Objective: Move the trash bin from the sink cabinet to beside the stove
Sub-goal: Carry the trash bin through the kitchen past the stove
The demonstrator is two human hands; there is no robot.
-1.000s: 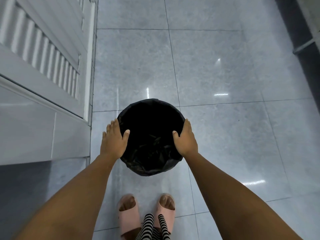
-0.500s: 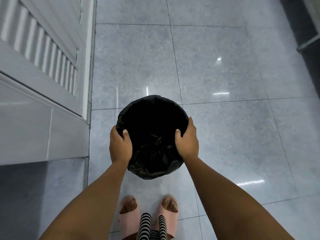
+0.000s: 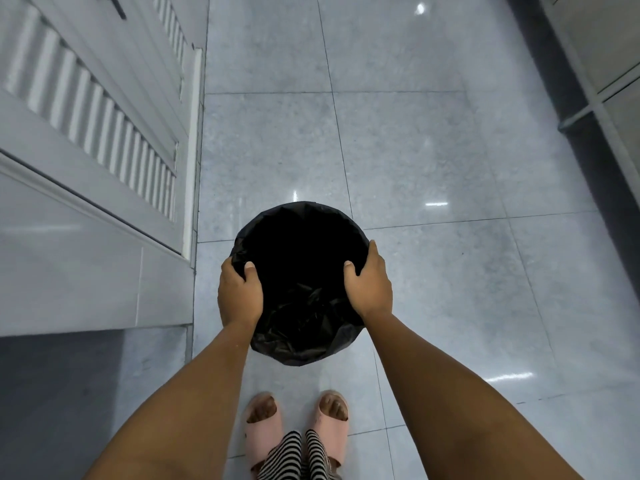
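Note:
A round trash bin [image 3: 299,258] lined with a black plastic bag is in the middle of the view, in front of me over the grey tiled floor. My left hand [image 3: 239,292] grips its left rim, thumb inside the bag. My right hand [image 3: 370,285] grips the right rim the same way. The bin's inside is dark and its contents cannot be made out. Whether the bin rests on the floor or hangs above it cannot be told.
A white cabinet with louvred doors [image 3: 104,126] runs along the left, its tiled base [image 3: 86,271] beside my left arm. A dark plinth and grey units [image 3: 588,98] line the right. My feet in pink slippers [image 3: 298,427] stand just behind the bin.
My left hand has closed from flat against the bin's side to a grip on the rim. The bin and both hands shifted slightly right, away from the cabinet.

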